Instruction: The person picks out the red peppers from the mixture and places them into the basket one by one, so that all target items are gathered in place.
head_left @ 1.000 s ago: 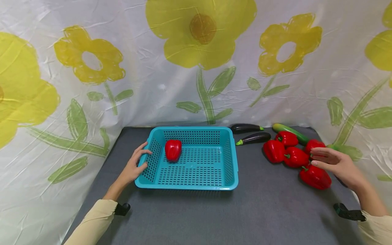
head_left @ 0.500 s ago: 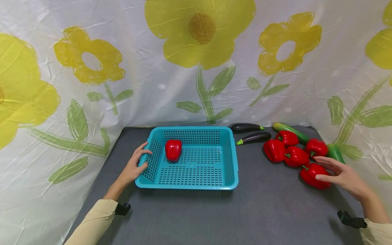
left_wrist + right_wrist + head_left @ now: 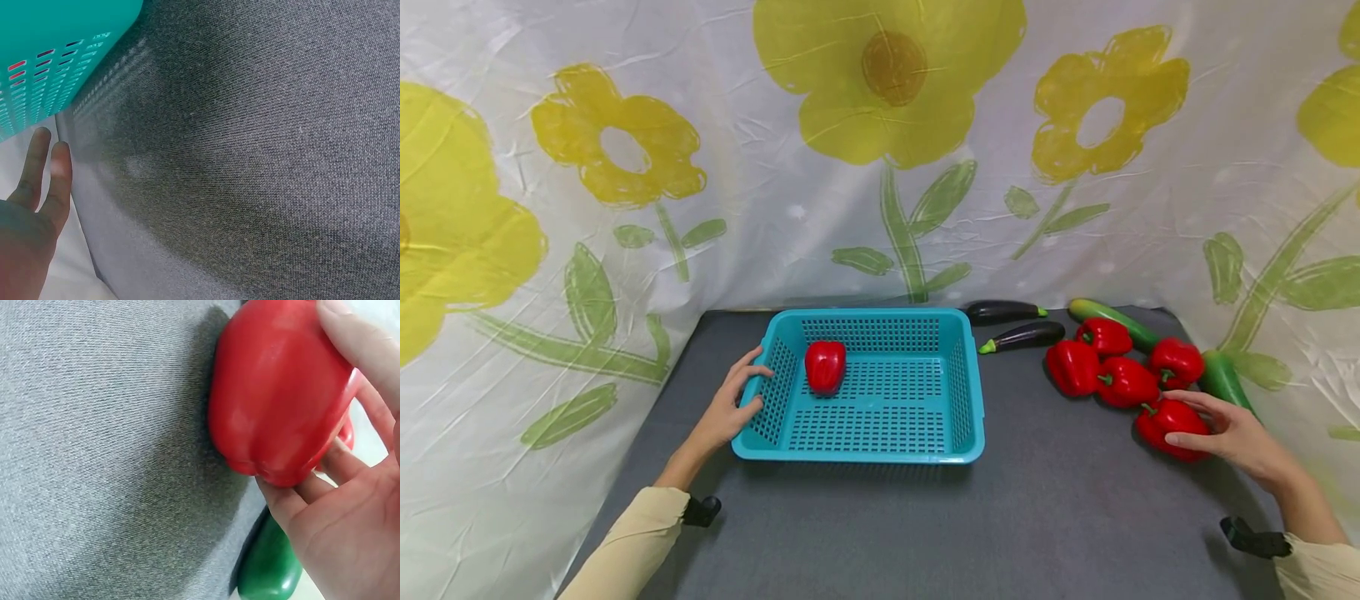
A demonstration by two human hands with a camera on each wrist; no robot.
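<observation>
Beside the left end of the blue plastic basket [image 3: 865,458], my left hand [image 3: 726,408] rests at the rim. Its thumb and a finger reach over the edge, while two other fingers [image 3: 59,181] stretch out straight outside the wall in the left wrist view. One red bell pepper [image 3: 825,367] lies in the basket, toward its left. At the right, my right hand [image 3: 1236,437] holds another red bell pepper [image 3: 281,387] low at the table, with the thumb on one side and fingers curled round the other. Part of this pepper is hidden by the hand.
Several more red bell peppers [image 3: 1127,382] lie behind the right hand. Two green cucumbers [image 3: 1223,379] lie near the cloth backdrop, and two eggplants [image 3: 1026,337] lie right of the basket. The dark grey table [image 3: 925,533] carries everything.
My right hand has moved toward the front and down onto the nearest red bell pepper, and its fingers have come round it. The left hand and the basket have stayed in place.
</observation>
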